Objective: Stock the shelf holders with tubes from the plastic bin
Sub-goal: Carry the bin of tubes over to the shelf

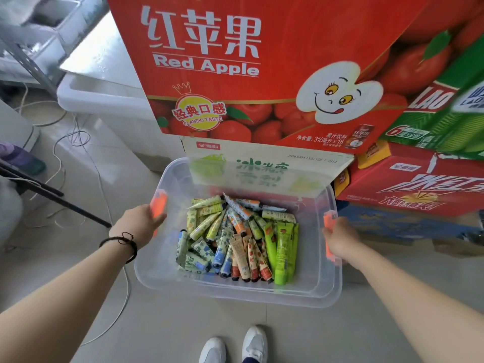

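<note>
The room is bright, with soft, even daylight. The white lid (102, 56) at top left shines so hard that it looks washed out. The floor (183, 331) is a bit shiny, and the bin (235, 294) drops only a faint shadow on it. The middle is sharp. The top left corner and the green box (445, 121) at the right edge are blurry. The edges bend, so the arms (60, 292) look long.

Pale tiled floor (162, 331), loose cables (60, 158) across it, two white shoes (255, 344)
</note>
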Demonstrator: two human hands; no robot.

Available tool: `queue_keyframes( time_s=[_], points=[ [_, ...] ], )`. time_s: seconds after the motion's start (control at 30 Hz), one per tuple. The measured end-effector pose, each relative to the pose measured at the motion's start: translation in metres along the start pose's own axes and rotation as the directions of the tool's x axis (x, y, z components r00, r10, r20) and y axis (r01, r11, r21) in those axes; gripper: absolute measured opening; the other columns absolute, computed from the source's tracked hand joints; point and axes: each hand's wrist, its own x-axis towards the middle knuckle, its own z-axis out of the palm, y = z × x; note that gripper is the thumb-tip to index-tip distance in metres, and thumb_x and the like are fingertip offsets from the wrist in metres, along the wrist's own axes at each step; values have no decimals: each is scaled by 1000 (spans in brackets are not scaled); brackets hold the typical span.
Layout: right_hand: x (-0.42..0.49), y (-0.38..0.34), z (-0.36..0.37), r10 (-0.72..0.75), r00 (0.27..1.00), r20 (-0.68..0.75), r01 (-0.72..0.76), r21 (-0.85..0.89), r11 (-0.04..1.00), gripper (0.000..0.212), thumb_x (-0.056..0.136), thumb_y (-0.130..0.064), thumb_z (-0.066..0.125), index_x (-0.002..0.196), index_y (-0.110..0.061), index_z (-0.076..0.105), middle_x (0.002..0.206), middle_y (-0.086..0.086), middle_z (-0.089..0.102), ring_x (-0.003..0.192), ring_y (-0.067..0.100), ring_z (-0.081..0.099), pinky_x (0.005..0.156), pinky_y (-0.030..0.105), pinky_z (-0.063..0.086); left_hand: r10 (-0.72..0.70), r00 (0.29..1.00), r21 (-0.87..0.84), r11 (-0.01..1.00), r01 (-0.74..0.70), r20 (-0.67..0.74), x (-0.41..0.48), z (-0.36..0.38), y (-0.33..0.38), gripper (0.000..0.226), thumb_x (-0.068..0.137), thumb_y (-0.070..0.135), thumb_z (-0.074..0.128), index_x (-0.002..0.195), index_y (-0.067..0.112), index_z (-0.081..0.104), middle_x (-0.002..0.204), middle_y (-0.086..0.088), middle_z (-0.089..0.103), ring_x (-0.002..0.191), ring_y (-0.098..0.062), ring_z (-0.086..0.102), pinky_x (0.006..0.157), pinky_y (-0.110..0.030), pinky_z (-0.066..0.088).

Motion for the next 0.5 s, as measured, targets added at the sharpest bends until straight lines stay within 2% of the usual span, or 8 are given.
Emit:
queue_keyframes(
  time_s=[0.1, 0.2, 0.3, 0.43, 0.5],
  points=[
    [0, 0, 0, -3, 1000, -4, 3, 11, 1000, 34, 103, -22, 38, 126, 3, 37, 82, 10, 47, 58, 18, 45, 43, 25, 30, 2, 1000, 1, 1000, -2, 2, 3, 0, -1, 35, 94, 35, 48, 65, 15, 45, 64, -4, 55, 67, -27, 54, 63, -30, 41],
    [0, 0, -1, 6, 1000, 25, -6, 26, 1000, 31, 103, -22, 36, 121, 3, 38, 74, 8, 47, 53, 20, 53, 37, 23, 37, -1, 1000, 4, 1000, 1, 11, 3, 0, -1, 35, 94, 34, 49, 68, 11, 46, 67, -8, 56, 68, -29, 55, 63, -30, 41],
    [0, -1, -1, 21, 999, 38, -23, 62, 998, 29, 103, -22, 36, 119, 2, 36, 75, 9, 45, 55, 24, 56, 42, 34, 49, -11, 1000, -3, 1000, 11, 14, 3, 1, 1, 34, 94, 33, 49, 73, 7, 51, 73, -13, 60, 69, -30, 57, 63, -31, 43],
    [-2, -1, -1, 28, 999, 38, -31, 71, 997, 31, 103, -22, 35, 121, 3, 35, 74, 9, 44, 55, 23, 53, 39, 30, 41, -20, 1000, 2, 1000, 20, 23, 3, 1, 1, 34, 94, 33, 48, 76, 5, 52, 75, -14, 61, 69, -30, 57, 63, -31, 42],
    [-1, -1, -1, 31, 998, 46, -34, 67, 997, 31, 104, -23, 34, 123, 2, 34, 75, 9, 44, 56, 22, 53, 40, 30, 42, -24, 999, -1, 1000, 24, 32, 4, 1, 1, 34, 95, 33, 48, 75, 5, 52, 72, -13, 60, 67, -29, 57, 62, -30, 41]
  ],
)
